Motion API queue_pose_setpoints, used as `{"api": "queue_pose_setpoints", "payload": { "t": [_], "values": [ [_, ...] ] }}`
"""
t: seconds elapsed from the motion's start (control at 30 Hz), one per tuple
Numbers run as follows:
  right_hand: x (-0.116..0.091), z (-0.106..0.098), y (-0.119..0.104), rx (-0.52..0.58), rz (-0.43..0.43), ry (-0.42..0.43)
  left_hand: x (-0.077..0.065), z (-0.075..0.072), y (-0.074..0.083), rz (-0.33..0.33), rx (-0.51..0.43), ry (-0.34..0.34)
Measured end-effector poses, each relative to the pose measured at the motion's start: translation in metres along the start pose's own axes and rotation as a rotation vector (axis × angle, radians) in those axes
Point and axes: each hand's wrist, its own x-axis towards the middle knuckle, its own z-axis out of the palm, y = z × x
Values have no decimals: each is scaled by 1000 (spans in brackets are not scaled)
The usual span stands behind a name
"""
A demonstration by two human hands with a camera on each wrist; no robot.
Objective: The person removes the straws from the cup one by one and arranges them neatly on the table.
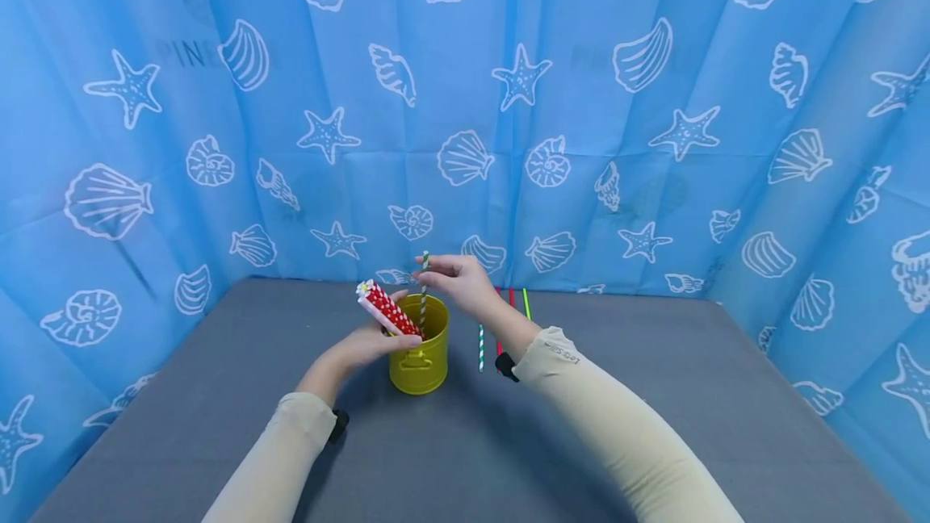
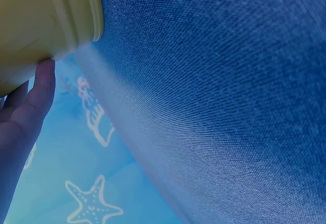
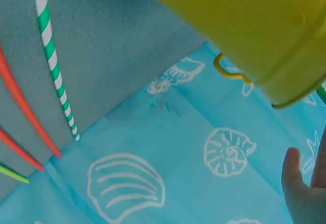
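Note:
A yellow metal bucket (image 1: pixel 419 374) stands upright on the grey table, its small handle facing me. My left hand (image 1: pixel 369 344) grips its left side, the thumb lying along the rim; fingers (image 2: pixel 38 94) touch the bucket wall in the left wrist view. Red straws with white dots (image 1: pixel 392 313) lean left out of the bucket beside paler ones. Above the opening my right hand (image 1: pixel 458 285) pinches a dark green-and-white striped straw (image 1: pixel 423 305) near its top. That straw stands nearly upright, its lower part inside the bucket. In the right wrist view only some fingers (image 3: pixel 293 175) show.
Right of the bucket lie a green-and-white striped straw (image 3: pixel 54 63), two red straws (image 3: pixel 23 99) and a light green straw (image 1: pixel 526 304), partly hidden by my right forearm. A blue curtain (image 1: pixel 465 103) with white shells and starfish hangs behind the table (image 1: pixel 690 394).

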Motion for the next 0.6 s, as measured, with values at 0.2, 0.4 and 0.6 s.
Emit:
{"api": "queue_pose_setpoints", "payload": {
  "t": [0.2,0.4,0.6],
  "values": [
    [-9,-12,-5,21,-13,20,0,1,1,-24,14,21],
    [-16,-26,-9,9,-48,64,0,1,2,-30,10,23],
    [-22,-39,-17,44,-109,131,0,0,2,-33,10,16]
  ]
}}
